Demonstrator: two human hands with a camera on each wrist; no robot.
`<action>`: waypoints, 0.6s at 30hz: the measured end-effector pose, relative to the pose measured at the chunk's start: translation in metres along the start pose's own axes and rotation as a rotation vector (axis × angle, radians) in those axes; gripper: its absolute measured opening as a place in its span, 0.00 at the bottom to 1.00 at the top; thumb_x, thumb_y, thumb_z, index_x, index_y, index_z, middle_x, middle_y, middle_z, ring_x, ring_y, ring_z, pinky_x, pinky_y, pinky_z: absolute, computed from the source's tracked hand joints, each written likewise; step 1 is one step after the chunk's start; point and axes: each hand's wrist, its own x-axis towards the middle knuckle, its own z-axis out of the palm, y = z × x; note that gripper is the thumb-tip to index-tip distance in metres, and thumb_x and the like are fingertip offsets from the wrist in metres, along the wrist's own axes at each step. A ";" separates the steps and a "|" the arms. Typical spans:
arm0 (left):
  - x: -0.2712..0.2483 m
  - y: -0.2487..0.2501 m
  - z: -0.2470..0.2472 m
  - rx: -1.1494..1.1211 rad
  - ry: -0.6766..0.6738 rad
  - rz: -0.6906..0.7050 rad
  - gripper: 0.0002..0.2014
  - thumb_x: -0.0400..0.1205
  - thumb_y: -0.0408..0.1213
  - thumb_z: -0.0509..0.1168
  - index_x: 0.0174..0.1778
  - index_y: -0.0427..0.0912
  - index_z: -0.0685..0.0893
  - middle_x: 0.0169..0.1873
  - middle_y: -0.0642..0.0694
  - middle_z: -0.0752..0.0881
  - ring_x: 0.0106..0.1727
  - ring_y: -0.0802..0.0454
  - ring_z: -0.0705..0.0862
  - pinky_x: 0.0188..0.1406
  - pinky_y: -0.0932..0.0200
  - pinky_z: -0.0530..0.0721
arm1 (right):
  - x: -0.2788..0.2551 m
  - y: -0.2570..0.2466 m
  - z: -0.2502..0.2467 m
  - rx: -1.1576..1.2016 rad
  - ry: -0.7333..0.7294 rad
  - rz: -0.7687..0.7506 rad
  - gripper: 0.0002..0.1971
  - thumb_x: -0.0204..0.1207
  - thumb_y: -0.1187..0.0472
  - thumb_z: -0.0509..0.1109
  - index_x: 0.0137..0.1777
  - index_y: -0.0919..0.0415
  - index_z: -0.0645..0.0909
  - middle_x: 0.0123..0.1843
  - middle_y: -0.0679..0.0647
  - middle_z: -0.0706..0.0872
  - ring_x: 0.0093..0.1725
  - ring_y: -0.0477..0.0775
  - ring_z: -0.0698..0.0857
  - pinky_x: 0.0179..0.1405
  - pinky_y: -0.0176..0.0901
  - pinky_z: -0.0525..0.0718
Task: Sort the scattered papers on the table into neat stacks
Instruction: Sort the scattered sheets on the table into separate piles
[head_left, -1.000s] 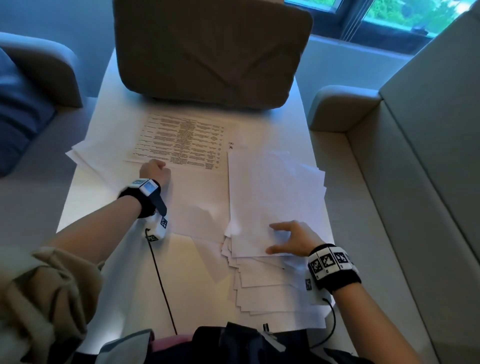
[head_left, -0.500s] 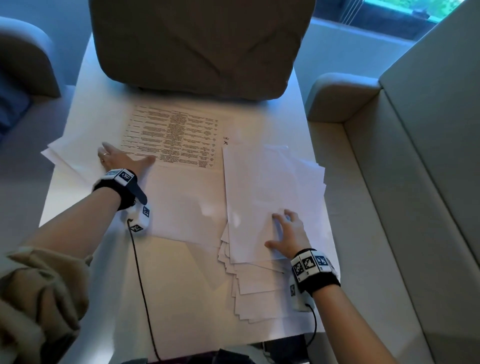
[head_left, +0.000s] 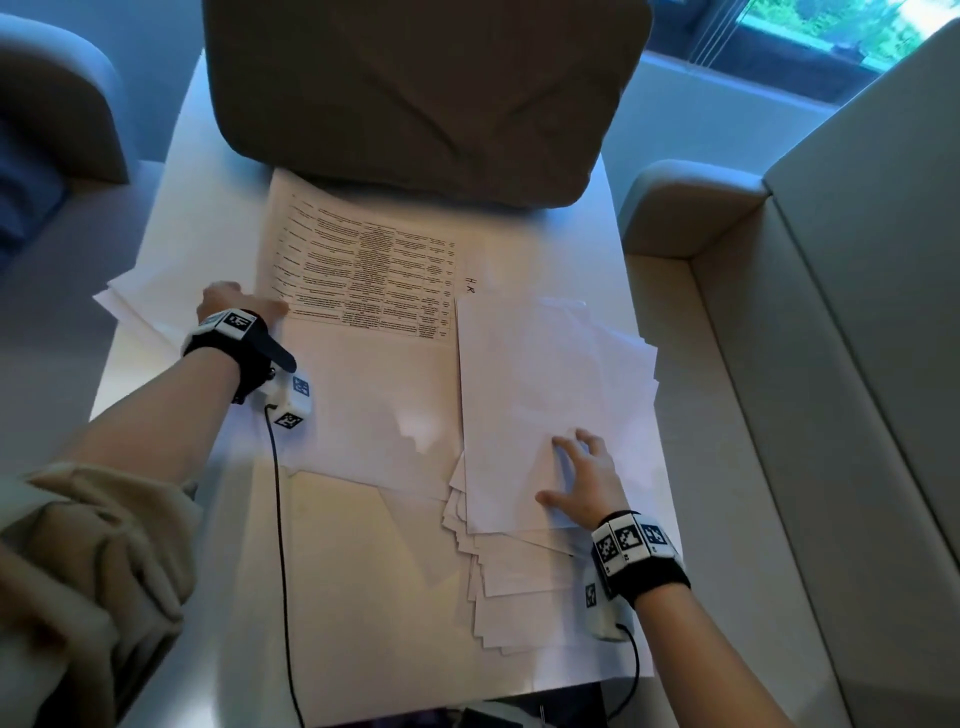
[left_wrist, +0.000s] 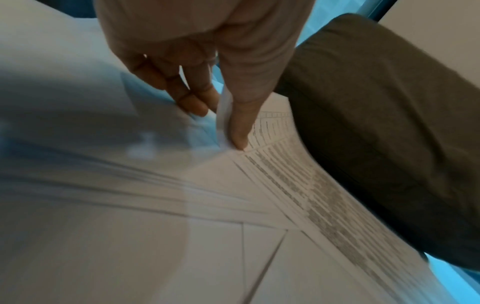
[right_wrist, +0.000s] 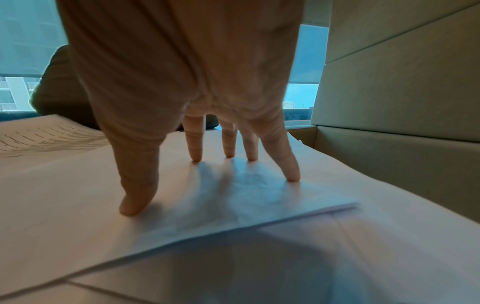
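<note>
White papers lie scattered over the white table (head_left: 363, 634). A printed sheet (head_left: 363, 270) (left_wrist: 298, 185) with a text table lies at the back centre. My left hand (head_left: 228, 301) (left_wrist: 221, 123) pinches its near left corner, thumb on top and fingers behind the raised edge. More blank sheets (head_left: 150, 286) spread out to the left of that hand. On the right, my right hand (head_left: 582, 467) (right_wrist: 207, 174) presses spread, straight fingertips (right_wrist: 292, 176) onto the top blank sheet (head_left: 545, 374) of a loose pile. Fanned sheets (head_left: 519, 587) stick out below it.
A dark brown cushion (head_left: 415, 88) lies on the table's far end, touching the printed sheet's top. A grey sofa (head_left: 857, 312) with an armrest (head_left: 675, 208) runs along the right, and another seat (head_left: 52, 104) stands at the left. Wrist-camera cables (head_left: 280, 545) trail over the table.
My left hand went from a fist, to flat on the left papers, to the printed sheet's corner, which it now pinches and lifts. My right hand slid slightly up the right pile.
</note>
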 end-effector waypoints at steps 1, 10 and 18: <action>-0.002 -0.001 -0.001 -0.050 -0.005 0.035 0.24 0.67 0.41 0.70 0.60 0.43 0.83 0.54 0.41 0.88 0.50 0.41 0.87 0.49 0.54 0.84 | 0.000 0.000 0.000 0.006 0.003 0.000 0.41 0.64 0.53 0.82 0.77 0.49 0.68 0.82 0.53 0.57 0.81 0.55 0.60 0.77 0.49 0.66; -0.064 0.024 -0.017 -0.349 0.205 0.679 0.14 0.80 0.43 0.66 0.50 0.34 0.88 0.42 0.40 0.88 0.40 0.51 0.82 0.43 0.59 0.80 | 0.003 -0.007 -0.009 -0.003 -0.032 0.002 0.39 0.66 0.54 0.81 0.77 0.55 0.69 0.80 0.56 0.62 0.78 0.57 0.66 0.77 0.47 0.66; -0.171 0.069 -0.064 -0.684 0.151 1.235 0.05 0.81 0.33 0.65 0.51 0.43 0.82 0.41 0.77 0.82 0.40 0.75 0.81 0.42 0.77 0.76 | 0.017 -0.071 -0.081 0.370 0.305 -0.185 0.52 0.63 0.53 0.84 0.82 0.58 0.57 0.80 0.54 0.64 0.77 0.50 0.65 0.77 0.41 0.62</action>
